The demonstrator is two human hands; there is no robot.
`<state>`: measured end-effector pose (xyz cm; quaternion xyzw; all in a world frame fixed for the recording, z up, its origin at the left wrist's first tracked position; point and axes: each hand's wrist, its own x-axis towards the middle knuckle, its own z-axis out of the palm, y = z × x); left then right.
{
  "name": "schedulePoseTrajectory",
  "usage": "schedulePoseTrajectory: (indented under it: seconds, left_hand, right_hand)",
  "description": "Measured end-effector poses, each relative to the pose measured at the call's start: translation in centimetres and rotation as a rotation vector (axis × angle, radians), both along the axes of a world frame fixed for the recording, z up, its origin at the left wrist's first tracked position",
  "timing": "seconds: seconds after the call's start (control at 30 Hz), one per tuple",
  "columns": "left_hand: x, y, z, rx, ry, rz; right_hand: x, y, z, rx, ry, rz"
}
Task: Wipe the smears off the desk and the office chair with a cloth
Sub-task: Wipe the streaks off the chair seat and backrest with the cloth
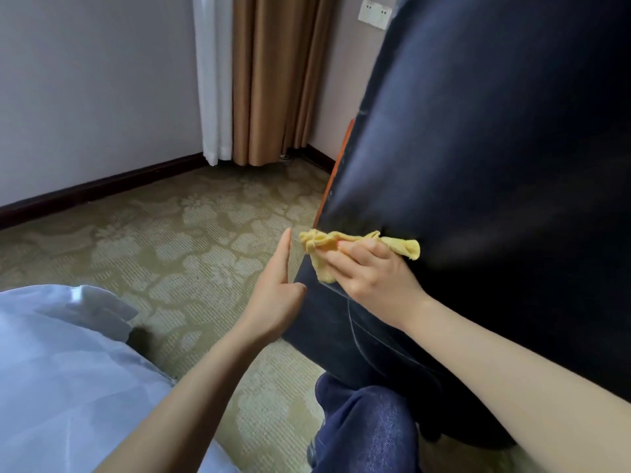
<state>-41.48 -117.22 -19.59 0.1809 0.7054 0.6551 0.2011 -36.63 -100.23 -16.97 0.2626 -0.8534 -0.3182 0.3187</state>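
right hand [372, 274] clutching yellow cloth [322, 245] on chair back [495, 148], left hand [276, 295] outstretched (patterned carpet [170, 233])

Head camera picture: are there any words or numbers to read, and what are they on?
None can be read.
On the wall plate: tiny marks, too small and blurred to read.
On the yellow cloth and the dark chair: no writing shows.

Floor: olive-green carpet with pale floral pattern [191, 233]. Pale grey wall [95, 80] with dark wooden baseboard [102, 184] running into the corner. In the corner, a white sheer curtain [211, 80] hangs just beside a tan pleated drape [273, 80]. White wall socket plate [374, 14] top right. Light-blue thin fabric [68, 370] bottom left, dark-blue denim knee [362, 428] bottom centre.
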Motion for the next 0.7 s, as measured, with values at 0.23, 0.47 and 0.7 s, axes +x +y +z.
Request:
schedulePoseTrajectory:
  seconds: [0.23,0.47,0.7]
  left_hand:
    - [0.3,-0.3,1.7,-0.250,0.599,-0.200]
    - [-0.8,0.2,3.1,-0.558,1.050,-0.208]
    - [-1.6,-0.7,3.1,-0.583,1.066,-0.179]
  right_hand:
    - [5.0,2.6,-0.3,0.013,-0.157,0.012]
    - [9.8,5.0,4.6,0.070,-0.145,-0.042]
    - [7.2,3.0,9.5,0.019,0.165,0.015]
